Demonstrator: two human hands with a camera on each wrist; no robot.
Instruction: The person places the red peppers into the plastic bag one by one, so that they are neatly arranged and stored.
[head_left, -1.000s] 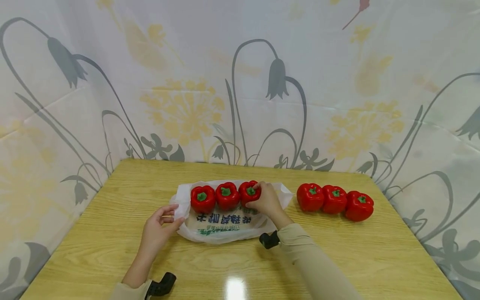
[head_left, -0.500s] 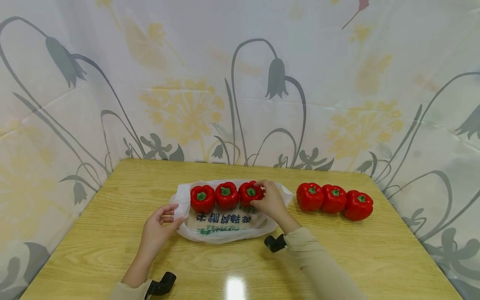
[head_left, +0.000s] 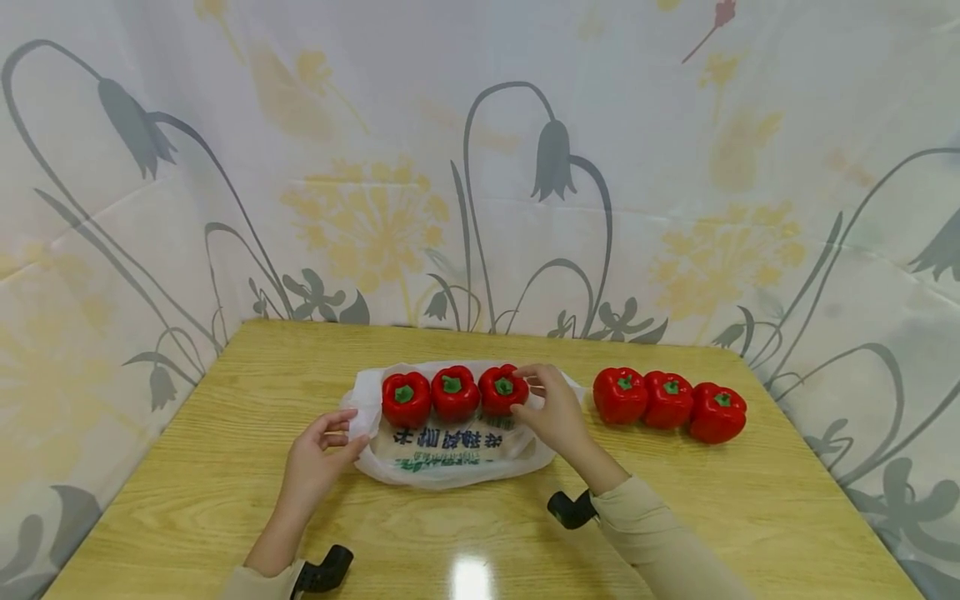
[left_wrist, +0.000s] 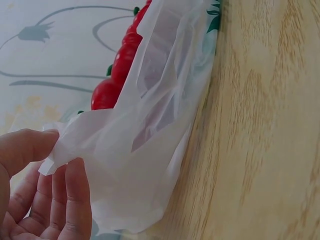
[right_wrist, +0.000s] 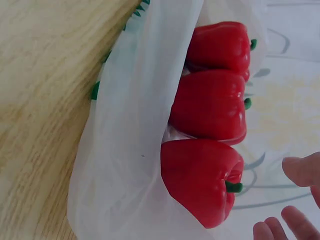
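Note:
A white plastic bag (head_left: 457, 475) with dark blue and green print lies on its side on the table. Three red bell peppers stand in a row at its mouth: a left one (head_left: 406, 413), a middle one (head_left: 455, 405) and a right one (head_left: 502, 403). My left hand (head_left: 318, 454) pinches the bag's left edge between thumb and fingers, as the left wrist view shows at the bag's corner (left_wrist: 90, 135). My right hand (head_left: 558, 417) is just right of the right pepper. In the right wrist view its thumb and fingers are spread, apart from that pepper (right_wrist: 200, 177).
To the right of the bag, three more red bell peppers (head_left: 669, 400) stand side by side on the wooden table (head_left: 420, 542). A flower-patterned cloth (head_left: 480, 183) hangs behind the table and along its sides.
My right hand has let go of the right pepper and drawn back slightly to the right. The pepper stays at the bag's mouth. My left hand keeps its pinch on the bag.

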